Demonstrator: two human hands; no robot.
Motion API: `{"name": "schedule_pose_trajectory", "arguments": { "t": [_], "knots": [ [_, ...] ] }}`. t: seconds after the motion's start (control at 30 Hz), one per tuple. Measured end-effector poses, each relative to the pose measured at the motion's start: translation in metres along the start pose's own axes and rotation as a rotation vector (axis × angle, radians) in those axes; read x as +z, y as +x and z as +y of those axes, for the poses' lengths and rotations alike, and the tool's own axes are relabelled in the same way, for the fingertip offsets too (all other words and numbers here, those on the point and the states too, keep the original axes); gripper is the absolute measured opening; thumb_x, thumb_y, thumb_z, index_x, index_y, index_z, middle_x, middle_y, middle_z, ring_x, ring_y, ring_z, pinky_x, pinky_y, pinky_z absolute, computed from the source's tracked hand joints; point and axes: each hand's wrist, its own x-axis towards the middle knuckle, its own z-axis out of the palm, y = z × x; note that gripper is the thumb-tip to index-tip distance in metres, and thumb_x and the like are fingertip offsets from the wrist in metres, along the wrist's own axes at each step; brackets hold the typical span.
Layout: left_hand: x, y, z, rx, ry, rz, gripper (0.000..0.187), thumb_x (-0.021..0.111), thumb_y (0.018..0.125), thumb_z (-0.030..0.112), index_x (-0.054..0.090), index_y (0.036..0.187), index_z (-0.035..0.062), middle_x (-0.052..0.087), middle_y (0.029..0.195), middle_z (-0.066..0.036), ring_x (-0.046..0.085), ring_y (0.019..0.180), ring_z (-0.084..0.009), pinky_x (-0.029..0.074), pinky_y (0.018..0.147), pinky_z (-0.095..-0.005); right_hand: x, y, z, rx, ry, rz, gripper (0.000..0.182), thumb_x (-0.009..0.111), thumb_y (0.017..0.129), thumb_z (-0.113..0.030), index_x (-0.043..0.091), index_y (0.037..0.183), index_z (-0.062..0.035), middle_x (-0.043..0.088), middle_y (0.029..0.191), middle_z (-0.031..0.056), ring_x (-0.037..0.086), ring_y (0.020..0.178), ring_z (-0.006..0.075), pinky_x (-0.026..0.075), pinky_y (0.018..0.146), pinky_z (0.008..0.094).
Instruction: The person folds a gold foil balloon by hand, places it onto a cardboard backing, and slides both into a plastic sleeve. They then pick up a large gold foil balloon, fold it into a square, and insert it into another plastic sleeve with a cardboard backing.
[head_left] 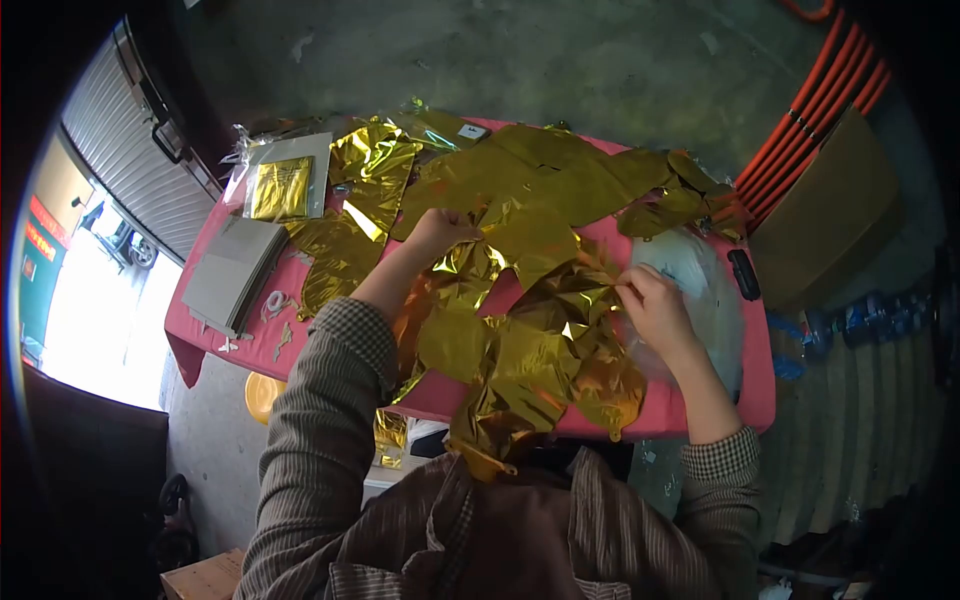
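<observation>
A flat, crinkled gold foil balloon [520, 350] stretches between my two hands and hangs over the table's near edge toward my lap. My left hand [443, 233] is closed, its fingers pinching the foil at the upper left. My right hand [655, 303] pinches the foil's right side between thumb and fingers. More uninflated gold foil [530, 175] spreads over the far half of the table, just beyond my hands. The fingertips of both hands are partly hidden by foil and by the hands themselves.
A pink-covered table [225, 335] bears a stack of grey cards [230, 270], a packaged gold foil piece [283, 187], a white ribbon roll [274, 303], a clear plastic bag [715, 310] and a black object [743, 274]. Right stand a cardboard box [830, 215] and orange tubes [815, 85].
</observation>
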Motion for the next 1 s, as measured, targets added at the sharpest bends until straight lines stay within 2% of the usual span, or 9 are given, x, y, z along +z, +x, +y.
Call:
{"name": "schedule_pose_trajectory", "arguments": {
  "t": [0.17, 0.23, 0.43, 0.5, 0.63, 0.8, 0.87, 0.93, 1.0],
  "knots": [
    [0.018, 0.014, -0.009, 0.149, 0.036, -0.117, 0.033, 0.078, 0.069, 0.030, 0.069, 0.086, 0.0028, 0.064, 0.074, -0.005, 0.057, 0.066, -0.0136, 0.045, 0.061, -0.0321, 0.032, 0.008, -0.002, -0.029, -0.082, 0.080, 0.007, 0.060, 0.080, -0.005, 0.054, 0.082, -0.0009, 0.058, 0.081, 0.0141, 0.058, 0.073, 0.0357, 0.046, 0.062, 0.0424],
    [0.010, -0.003, 0.002, 0.130, 0.001, -0.151, 0.051, 0.071, 0.075, 0.044, 0.066, 0.106, 0.0035, 0.064, 0.076, -0.008, 0.057, 0.066, -0.0124, 0.046, 0.062, -0.0295, 0.054, 0.024, -0.004, -0.001, -0.128, 0.062, 0.007, 0.058, 0.080, -0.006, 0.054, 0.082, -0.0015, 0.059, 0.082, 0.0145, 0.058, 0.074, 0.0365, 0.046, 0.063, 0.0436],
    [0.003, -0.036, 0.023, -0.068, -0.244, 0.045, 0.065, 0.061, 0.077, 0.063, 0.066, 0.101, 0.0027, 0.062, 0.072, -0.008, 0.057, 0.067, -0.0131, 0.046, 0.062, -0.0309, 0.116, 0.067, 0.015, 0.119, -0.337, -0.070, 0.007, 0.052, 0.082, -0.009, 0.056, 0.083, -0.0031, 0.060, 0.087, 0.0163, 0.059, 0.080, 0.0367, 0.048, 0.067, 0.0456],
    [0.008, -0.022, -0.001, 0.105, -0.061, -0.046, 0.044, 0.071, 0.075, 0.046, 0.066, 0.079, 0.0023, 0.058, 0.065, -0.005, 0.053, 0.059, -0.0117, 0.042, 0.054, -0.0301, 0.125, 0.073, 0.017, 0.158, -0.364, -0.098, 0.008, 0.051, 0.082, -0.009, 0.056, 0.083, -0.0032, 0.061, 0.087, 0.0169, 0.059, 0.081, 0.0366, 0.048, 0.068, 0.0456],
    [0.006, -0.012, 0.003, 0.044, -0.040, -0.034, 0.031, 0.075, 0.074, 0.030, 0.064, 0.072, 0.0014, 0.059, 0.065, -0.003, 0.050, 0.057, -0.0093, 0.040, 0.051, -0.0285, 0.104, 0.068, 0.023, 0.051, -0.113, -0.050, 0.007, 0.056, 0.078, -0.006, 0.060, 0.079, -0.0008, 0.062, 0.083, 0.0184, 0.060, 0.080, 0.0370, 0.048, 0.069, 0.0430],
    [-0.004, 0.005, -0.004, 0.209, -0.010, 0.014, 0.026, 0.071, 0.079, 0.024, 0.065, 0.077, -0.0008, 0.059, 0.064, -0.002, 0.051, 0.058, -0.0097, 0.041, 0.054, -0.0277, -0.002, 0.003, -0.028, 0.181, 0.239, -0.253, 0.010, 0.061, 0.082, -0.007, 0.058, 0.080, 0.0026, 0.059, 0.068, 0.0041, 0.053, 0.063, 0.0082, 0.044, 0.058, 0.0245],
    [-0.006, 0.007, -0.003, 0.244, 0.003, 0.023, 0.027, 0.070, 0.079, 0.024, 0.065, 0.083, -0.0015, 0.061, 0.068, -0.004, 0.054, 0.061, -0.0110, 0.044, 0.057, -0.0283, -0.049, -0.032, -0.048, 0.553, 0.386, -0.515, 0.007, 0.060, 0.083, -0.004, 0.060, 0.077, 0.0008, 0.059, 0.067, 0.0014, 0.050, 0.059, 0.0053, 0.041, 0.053, 0.0225],
    [-0.003, 0.011, -0.004, 0.284, 0.016, 0.025, 0.029, 0.069, 0.080, 0.025, 0.065, 0.090, -0.0021, 0.064, 0.071, -0.005, 0.057, 0.063, -0.0123, 0.046, 0.060, -0.0290, -0.073, -0.080, -0.033, 0.509, 0.392, -0.540, 0.008, 0.060, 0.084, -0.004, 0.060, 0.076, -0.0022, 0.059, 0.067, 0.0001, 0.049, 0.055, 0.0041, 0.039, 0.048, 0.0201],
    [-0.001, 0.014, -0.007, 0.373, 0.084, 0.232, 0.034, 0.067, 0.078, 0.026, 0.065, 0.103, 0.0032, 0.068, 0.087, -0.013, 0.066, 0.076, -0.0252, 0.052, 0.072, -0.0346, -0.099, -0.122, -0.030, 0.822, 0.494, -0.629, 0.006, 0.061, 0.085, -0.005, 0.061, 0.080, -0.0033, 0.059, 0.066, 0.0000, 0.050, 0.053, 0.0045, 0.040, 0.046, 0.0196]
  ]
}}
